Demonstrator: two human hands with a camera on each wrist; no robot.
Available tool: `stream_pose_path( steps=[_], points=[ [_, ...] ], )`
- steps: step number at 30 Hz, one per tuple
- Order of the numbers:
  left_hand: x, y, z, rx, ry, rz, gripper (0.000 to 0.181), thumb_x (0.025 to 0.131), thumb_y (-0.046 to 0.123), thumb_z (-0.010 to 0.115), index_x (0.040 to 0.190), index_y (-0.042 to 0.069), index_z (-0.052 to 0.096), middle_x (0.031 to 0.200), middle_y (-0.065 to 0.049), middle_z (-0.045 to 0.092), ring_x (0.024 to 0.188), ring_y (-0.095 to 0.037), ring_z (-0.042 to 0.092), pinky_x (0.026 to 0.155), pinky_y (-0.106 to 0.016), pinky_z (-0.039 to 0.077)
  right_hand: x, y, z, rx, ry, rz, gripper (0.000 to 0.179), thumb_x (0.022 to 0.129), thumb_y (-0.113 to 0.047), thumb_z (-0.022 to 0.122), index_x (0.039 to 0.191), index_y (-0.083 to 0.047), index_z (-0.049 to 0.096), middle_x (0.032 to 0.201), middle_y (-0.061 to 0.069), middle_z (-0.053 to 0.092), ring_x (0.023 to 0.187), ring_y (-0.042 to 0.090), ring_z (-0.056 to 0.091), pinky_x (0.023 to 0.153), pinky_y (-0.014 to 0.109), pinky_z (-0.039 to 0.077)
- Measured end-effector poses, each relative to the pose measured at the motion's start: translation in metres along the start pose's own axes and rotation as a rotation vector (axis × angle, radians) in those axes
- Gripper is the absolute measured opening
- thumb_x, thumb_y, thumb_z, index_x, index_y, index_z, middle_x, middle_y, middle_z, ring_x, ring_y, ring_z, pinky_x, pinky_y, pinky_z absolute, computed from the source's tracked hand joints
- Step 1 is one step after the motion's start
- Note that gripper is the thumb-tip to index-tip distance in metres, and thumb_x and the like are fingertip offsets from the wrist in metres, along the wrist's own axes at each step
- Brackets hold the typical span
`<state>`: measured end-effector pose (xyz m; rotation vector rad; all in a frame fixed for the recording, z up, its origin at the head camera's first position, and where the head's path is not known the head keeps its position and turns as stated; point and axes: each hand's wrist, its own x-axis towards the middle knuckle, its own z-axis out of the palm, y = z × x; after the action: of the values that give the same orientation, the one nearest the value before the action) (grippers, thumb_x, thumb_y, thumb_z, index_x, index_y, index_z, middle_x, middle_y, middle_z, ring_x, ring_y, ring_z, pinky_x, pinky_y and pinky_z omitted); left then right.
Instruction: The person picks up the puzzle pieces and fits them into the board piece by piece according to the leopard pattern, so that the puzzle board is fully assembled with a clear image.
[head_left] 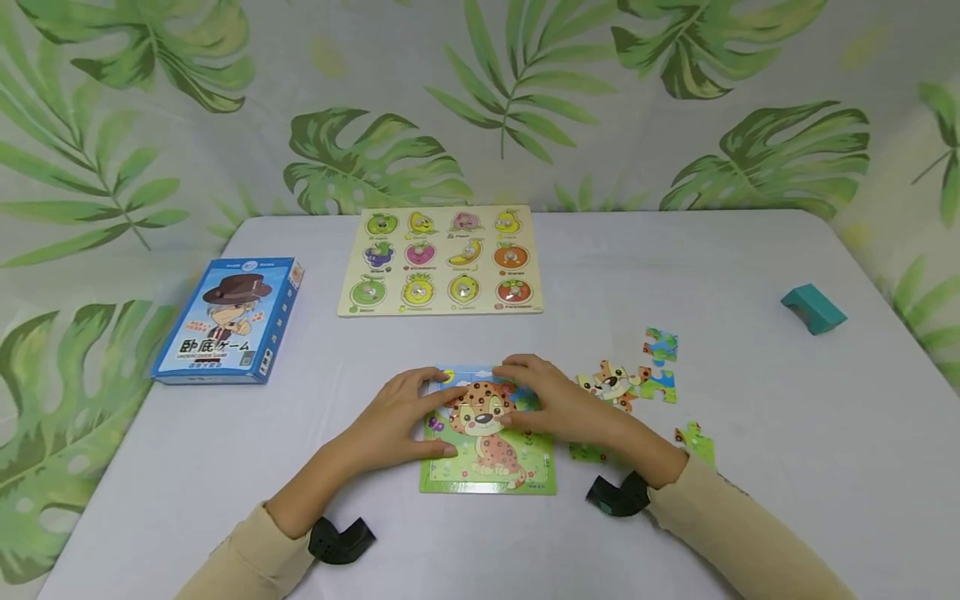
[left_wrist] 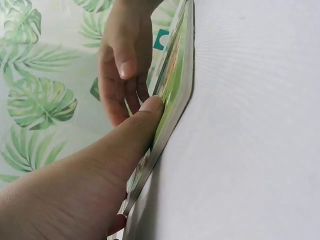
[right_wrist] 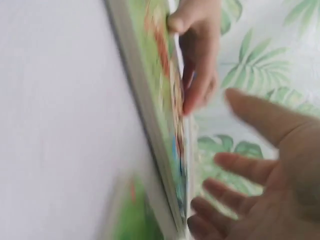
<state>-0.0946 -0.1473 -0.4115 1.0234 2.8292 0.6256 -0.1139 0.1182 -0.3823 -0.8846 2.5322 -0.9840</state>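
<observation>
A square jigsaw board (head_left: 489,487) with a spotted leopard on green grass lies in front of the person. The left hand (head_left: 401,417) spans its left side, and its thumb (left_wrist: 152,104) rests on the picture. In the right wrist view the left index fingertip also touches the picture. Over the right part of the board the right hand (head_left: 562,404) is spread, its fingers (right_wrist: 240,167) apart with nothing between them. Loose jigsaw pieces (head_left: 611,383) with an animal's face lie beside the board, partly hidden by the right arm.
A wooden fruit puzzle board (head_left: 442,260) is at the back of the white table. To the left lies a blue game box (head_left: 228,321), and far right a teal block (head_left: 813,308). More jigsaw pieces (head_left: 662,343) and a green piece (head_left: 697,442) are scattered right of the hands.
</observation>
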Motion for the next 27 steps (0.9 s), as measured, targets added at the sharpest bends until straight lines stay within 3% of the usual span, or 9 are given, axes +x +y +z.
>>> stream_pose_path(
  steps=[4,10,15,18,21,27],
  points=[
    [0.0,0.0,0.001,0.002,0.004,-0.005,0.072,0.072,0.063,0.059,0.135,0.032,0.041,0.134,-0.005,0.035,0.124,-0.024,0.028,0.1,-0.043,0.023,-0.014,-0.001,-0.024,0.087,0.057,-0.007,0.06,0.082,-0.029,0.066,0.133,-0.011,0.041,0.138,0.008,0.031,0.127,0.025,0.027,0.098,0.047,0.03],
    [0.0,0.0,0.001,0.006,0.016,0.001,0.072,0.072,0.062,0.06,0.135,0.03,0.042,0.133,-0.006,0.036,0.124,-0.026,0.028,0.1,-0.045,0.023,-0.042,0.012,-0.064,0.06,0.307,-0.046,0.06,0.079,-0.02,0.069,0.132,-0.011,0.042,0.133,0.004,0.039,0.118,0.025,0.037,0.091,0.048,0.035],
    [0.001,0.0,0.001,0.001,0.004,-0.005,0.072,0.072,0.061,0.06,0.135,0.031,0.041,0.134,-0.006,0.035,0.124,-0.026,0.028,0.101,-0.044,0.022,-0.063,0.034,-0.086,0.014,0.482,0.001,0.062,0.077,-0.009,0.07,0.132,-0.013,0.043,0.129,0.005,0.044,0.113,0.024,0.041,0.092,0.027,0.033],
    [0.001,0.0,0.001,-0.003,0.001,-0.007,0.073,0.073,0.062,0.059,0.136,0.032,0.04,0.134,-0.005,0.034,0.124,-0.026,0.028,0.101,-0.044,0.022,-0.072,0.047,-0.093,0.009,0.539,0.047,0.061,0.077,-0.006,0.069,0.132,-0.01,0.042,0.129,0.008,0.045,0.114,0.026,0.041,0.093,0.012,0.028],
    [0.001,-0.001,0.001,-0.005,0.002,-0.008,0.073,0.073,0.063,0.058,0.136,0.032,0.04,0.134,-0.004,0.034,0.123,-0.025,0.028,0.101,-0.043,0.022,-0.078,0.065,-0.095,0.018,0.574,0.084,0.06,0.077,-0.003,0.069,0.131,-0.008,0.043,0.129,0.011,0.045,0.114,0.025,0.041,0.091,0.009,0.028],
    [0.0,-0.001,0.002,-0.005,0.021,-0.002,0.073,0.072,0.064,0.058,0.136,0.031,0.041,0.133,-0.004,0.035,0.123,-0.026,0.028,0.101,-0.044,0.022,-0.084,0.089,-0.094,0.024,0.58,0.129,0.056,0.08,-0.008,0.067,0.131,-0.008,0.043,0.128,0.011,0.046,0.114,0.007,0.041,0.09,0.008,0.029]
  ],
)
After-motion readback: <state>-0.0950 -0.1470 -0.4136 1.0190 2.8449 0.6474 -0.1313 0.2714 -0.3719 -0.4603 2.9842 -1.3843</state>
